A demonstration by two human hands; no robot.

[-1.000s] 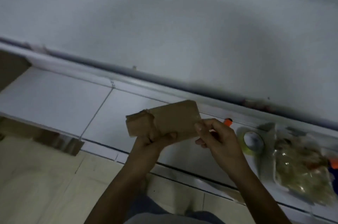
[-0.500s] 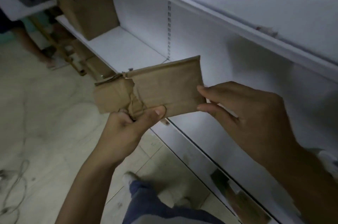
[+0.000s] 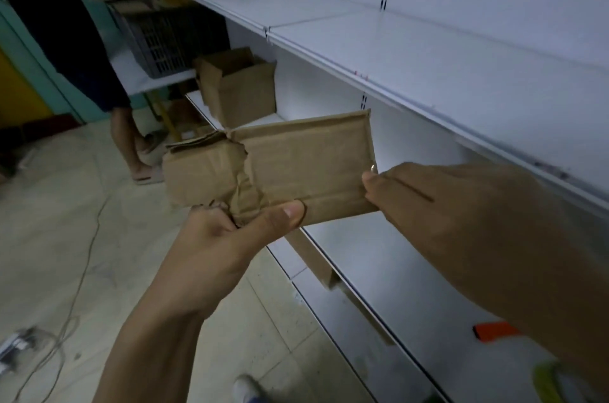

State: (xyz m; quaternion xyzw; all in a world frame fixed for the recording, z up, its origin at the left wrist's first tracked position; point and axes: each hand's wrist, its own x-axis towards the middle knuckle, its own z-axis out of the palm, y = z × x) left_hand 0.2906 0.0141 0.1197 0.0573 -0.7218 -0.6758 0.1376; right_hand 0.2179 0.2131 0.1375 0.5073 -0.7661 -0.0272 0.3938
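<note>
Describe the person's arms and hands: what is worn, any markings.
The left hand and right hand are bare: no gloves, rings or watch in view. Both forearms are uncovered as far as the frame shows, with no sleeve edge visible. The left thumbnail is cut short.

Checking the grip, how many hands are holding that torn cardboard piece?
2. The left hand grips the cardboard piece at its crumpled bottom edge; the right hand pinches its right edge.

Fingers of left hand hidden behind cardboard piece, thumb alone showing; fingertips of right hand lost behind its right edge. Far left, standing person cut off by top edge. Near right, yellow-green object too blurred to identify.
</note>
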